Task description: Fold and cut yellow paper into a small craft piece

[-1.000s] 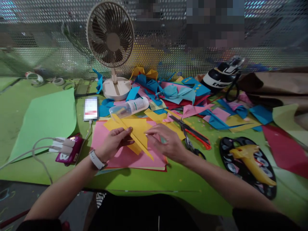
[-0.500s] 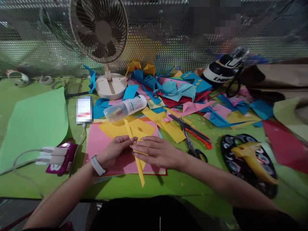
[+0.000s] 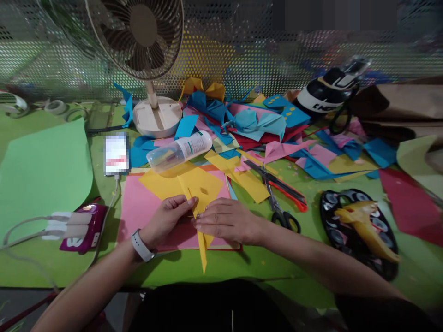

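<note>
Left hand: your left hand (image 3: pixel 169 216) pinches the yellow strip (image 3: pixel 202 256) between thumb and fingers.
Right hand: your right hand (image 3: pixel 233 221) lays its fingers against the strip, below the left; its thumb is hidden, so whether it grips you cannot tell.
Yellow strip: held slantwise over the yellow paper (image 3: pixel 204 186) and pink sheet (image 3: pixel 138 198), its lower tip pointing towards you.
Clear bottle: the clear bottle (image 3: pixel 162 159) lies just beyond the yellow paper; its white label has green marks and print too small to read.
Black bottle: dark letters on the white band of the black bottle (image 3: pixel 320 99), an "N" among them, the rest unclear.
Phone: the phone (image 3: pixel 116 154) has its screen blurred out.
Tools: scissors (image 3: pixel 286 220) and a cutter (image 3: pixel 282 188) lie to your right.
</note>
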A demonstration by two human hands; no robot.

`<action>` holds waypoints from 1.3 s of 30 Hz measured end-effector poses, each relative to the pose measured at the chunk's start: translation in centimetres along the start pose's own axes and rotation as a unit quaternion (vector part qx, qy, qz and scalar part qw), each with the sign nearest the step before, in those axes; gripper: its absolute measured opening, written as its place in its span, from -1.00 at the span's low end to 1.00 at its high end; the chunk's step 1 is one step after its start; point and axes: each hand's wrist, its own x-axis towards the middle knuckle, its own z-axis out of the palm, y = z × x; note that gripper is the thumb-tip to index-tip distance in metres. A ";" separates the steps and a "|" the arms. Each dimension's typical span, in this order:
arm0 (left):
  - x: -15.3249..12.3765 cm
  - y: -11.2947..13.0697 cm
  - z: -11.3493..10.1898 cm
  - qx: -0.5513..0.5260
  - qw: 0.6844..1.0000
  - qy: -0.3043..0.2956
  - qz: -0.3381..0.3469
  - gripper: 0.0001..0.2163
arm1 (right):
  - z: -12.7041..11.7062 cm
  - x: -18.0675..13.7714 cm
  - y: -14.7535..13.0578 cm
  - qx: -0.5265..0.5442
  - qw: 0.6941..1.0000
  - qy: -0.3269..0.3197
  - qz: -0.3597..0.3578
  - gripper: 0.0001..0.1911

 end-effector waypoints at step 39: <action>-0.5 -1.6 0.3 0.091 0.991 -0.001 0.101 -0.71 | -0.2 2.1 -1.2 0.137 0.894 0.039 0.425 -0.82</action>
